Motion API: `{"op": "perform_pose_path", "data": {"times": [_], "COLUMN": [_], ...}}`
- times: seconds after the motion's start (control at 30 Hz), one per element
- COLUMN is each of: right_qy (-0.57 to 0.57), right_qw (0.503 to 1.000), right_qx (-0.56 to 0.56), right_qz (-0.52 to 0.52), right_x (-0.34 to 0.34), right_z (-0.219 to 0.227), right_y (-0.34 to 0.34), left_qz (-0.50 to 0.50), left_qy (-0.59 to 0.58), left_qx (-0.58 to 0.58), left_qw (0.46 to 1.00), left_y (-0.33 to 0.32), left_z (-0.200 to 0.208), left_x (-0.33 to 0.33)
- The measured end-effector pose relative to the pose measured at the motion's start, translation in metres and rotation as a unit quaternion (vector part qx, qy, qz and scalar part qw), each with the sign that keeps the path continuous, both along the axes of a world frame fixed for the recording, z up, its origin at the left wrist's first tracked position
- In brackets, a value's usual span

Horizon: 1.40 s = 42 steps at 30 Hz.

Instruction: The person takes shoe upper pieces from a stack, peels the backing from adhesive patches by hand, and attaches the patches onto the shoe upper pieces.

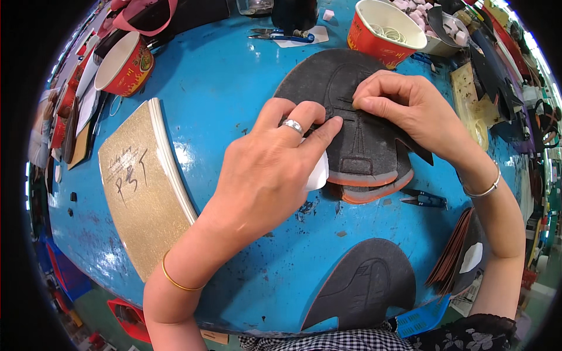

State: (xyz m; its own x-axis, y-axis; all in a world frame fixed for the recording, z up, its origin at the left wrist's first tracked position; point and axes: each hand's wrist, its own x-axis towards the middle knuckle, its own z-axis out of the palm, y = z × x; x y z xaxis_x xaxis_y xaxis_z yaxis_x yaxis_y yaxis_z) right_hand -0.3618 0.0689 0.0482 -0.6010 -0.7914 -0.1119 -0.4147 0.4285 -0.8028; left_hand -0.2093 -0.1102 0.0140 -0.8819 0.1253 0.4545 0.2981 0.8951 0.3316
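Observation:
Dark leather shoe upper pieces (363, 149) with orange-red edges lie stacked on the blue table. Stitched lines and short slits mark the top one. My left hand (272, 155), wearing a ring, rests on its left side with fingers bent and thumb tip by the slits. A white piece (319, 174) pokes out from under that palm; how it is held is hidden. At the slits, thumb and forefinger of my right hand (410, 105) are pinched together; what is between them is too small to make out. Another dark upper piece (366, 286) lies at the near edge.
A gold-covered booklet (137, 181) lies to the left. Small thread snips (424, 199) rest right of the stack, above a bundle of leather pieces (456, 251). At the back stand a red paper bowl (126, 64), another bowl with pale rings (386, 35), and more snips (284, 36).

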Motion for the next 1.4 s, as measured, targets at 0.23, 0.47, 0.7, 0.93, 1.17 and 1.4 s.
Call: {"op": "perform_pose_path", "data": {"times": [0.23, 0.47, 0.7, 0.93, 1.17, 1.4], "right_qy": [0.054, -0.005, 0.114, 0.073, 0.366, 0.312], "right_qw": [0.998, 0.999, 0.988, 0.992, 0.930, 0.946], "right_qx": [-0.037, 0.021, -0.101, -0.068, 0.011, -0.091], "right_qz": [0.013, 0.041, 0.013, 0.083, 0.040, -0.003], "right_x": [0.011, -0.010, 0.056, 0.210, 0.242, 0.261], "right_z": [-0.005, 0.000, 0.057, 0.024, -0.015, -0.012], "right_y": [-0.003, -0.004, 0.073, 0.168, 0.216, 0.215], "left_qz": [-0.005, -0.016, -0.027, -0.064, 0.004, -0.064], "left_qy": [0.006, 0.001, 0.024, -0.208, -0.161, -0.155], "left_qx": [-0.005, 0.000, 0.006, 0.537, 0.895, 0.918], "left_qw": [1.000, 1.000, 0.999, 0.815, 0.416, 0.359], "left_y": [0.001, 0.003, 0.003, 0.058, 0.111, 0.164], "left_z": [-0.003, 0.005, 0.041, 0.047, -0.004, -0.004], "left_x": [0.002, 0.003, 0.031, 0.161, 0.250, 0.276]}}
